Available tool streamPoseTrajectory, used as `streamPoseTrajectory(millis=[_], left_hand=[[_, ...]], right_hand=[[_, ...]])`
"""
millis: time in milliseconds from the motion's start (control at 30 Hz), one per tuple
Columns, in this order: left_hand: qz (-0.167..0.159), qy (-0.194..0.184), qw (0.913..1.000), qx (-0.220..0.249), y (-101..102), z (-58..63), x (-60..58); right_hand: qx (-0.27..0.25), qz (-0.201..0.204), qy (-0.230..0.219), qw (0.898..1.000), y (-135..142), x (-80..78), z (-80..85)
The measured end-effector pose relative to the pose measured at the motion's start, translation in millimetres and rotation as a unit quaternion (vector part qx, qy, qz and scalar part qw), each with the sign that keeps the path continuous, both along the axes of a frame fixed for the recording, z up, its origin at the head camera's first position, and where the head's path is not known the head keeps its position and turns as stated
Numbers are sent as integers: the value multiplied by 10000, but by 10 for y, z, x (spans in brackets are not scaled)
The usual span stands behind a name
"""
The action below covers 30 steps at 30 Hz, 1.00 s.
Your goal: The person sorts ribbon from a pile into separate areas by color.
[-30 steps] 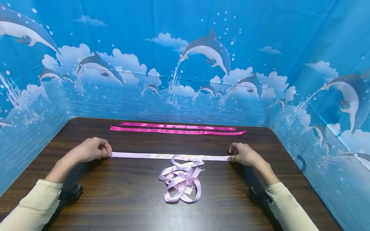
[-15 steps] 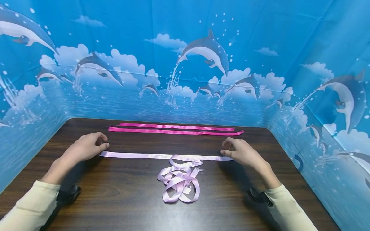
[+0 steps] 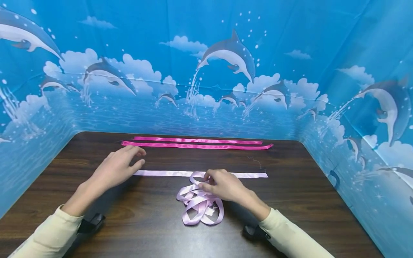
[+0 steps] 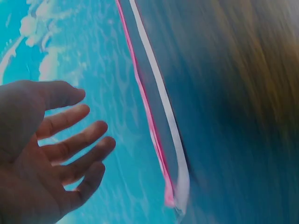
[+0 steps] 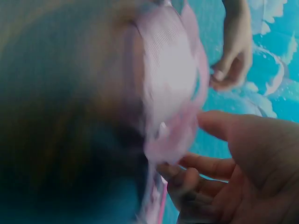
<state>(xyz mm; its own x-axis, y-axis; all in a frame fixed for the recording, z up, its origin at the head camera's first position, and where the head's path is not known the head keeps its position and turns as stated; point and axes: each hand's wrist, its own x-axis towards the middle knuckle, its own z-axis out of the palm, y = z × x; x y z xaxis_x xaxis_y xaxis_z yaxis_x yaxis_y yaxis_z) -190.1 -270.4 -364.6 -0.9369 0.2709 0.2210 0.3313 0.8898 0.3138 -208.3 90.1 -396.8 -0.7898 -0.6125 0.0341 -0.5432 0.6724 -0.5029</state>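
A straight pale pink ribbon (image 3: 167, 173) lies across the table. Below its middle sits a loose, looped heap of the same pale pink ribbon (image 3: 202, 206). My left hand (image 3: 117, 166) hovers by the straight ribbon's left end, hiding that end in the head view; its fingers are relaxed and hold nothing, as the left wrist view shows of the hand (image 4: 60, 149). Over the heap's upper right is my right hand (image 3: 227, 184). In the blurred right wrist view its thumb and fingers stand apart around the heap's edge (image 5: 173, 135).
Two bright pink ribbons (image 3: 193, 146) lie side by side along the table's back edge. A thin loose thread (image 3: 258, 163) lies near the straight ribbon's right end. The dark wooden table (image 3: 145, 229) is bordered by a blue dolphin-print cloth (image 3: 145, 118).
Both hands have let go of the straight ribbon's ends. My right hand has moved left to the looped heap, and my left hand has shifted rightward.
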Motion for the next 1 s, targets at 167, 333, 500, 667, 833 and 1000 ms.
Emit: streamPoseTrajectory(millis=[167,333,500,667,833,1000], left_hand=[[-571,73,9983,81,234,-14,91],[-1176,-136,9929,140,468,-22,175],[-1855,-374,9805,524,727,-23,306],[-2573,-849,9578,957,914,-53,457],[-3114,-1635,9242,1486,951,-37,529],[-3618,-1925,8807,2376,914,37,502]], right_hand=[[-46,171,-81,9998,-48,36,-64],[-593,533,-173,9967,12,43,12],[-1006,1188,-552,9863,35,119,190],[-1031,2175,-564,9689,0,253,371],[-989,2712,-378,9567,-17,338,498],[-913,2633,-263,9600,6,352,569]])
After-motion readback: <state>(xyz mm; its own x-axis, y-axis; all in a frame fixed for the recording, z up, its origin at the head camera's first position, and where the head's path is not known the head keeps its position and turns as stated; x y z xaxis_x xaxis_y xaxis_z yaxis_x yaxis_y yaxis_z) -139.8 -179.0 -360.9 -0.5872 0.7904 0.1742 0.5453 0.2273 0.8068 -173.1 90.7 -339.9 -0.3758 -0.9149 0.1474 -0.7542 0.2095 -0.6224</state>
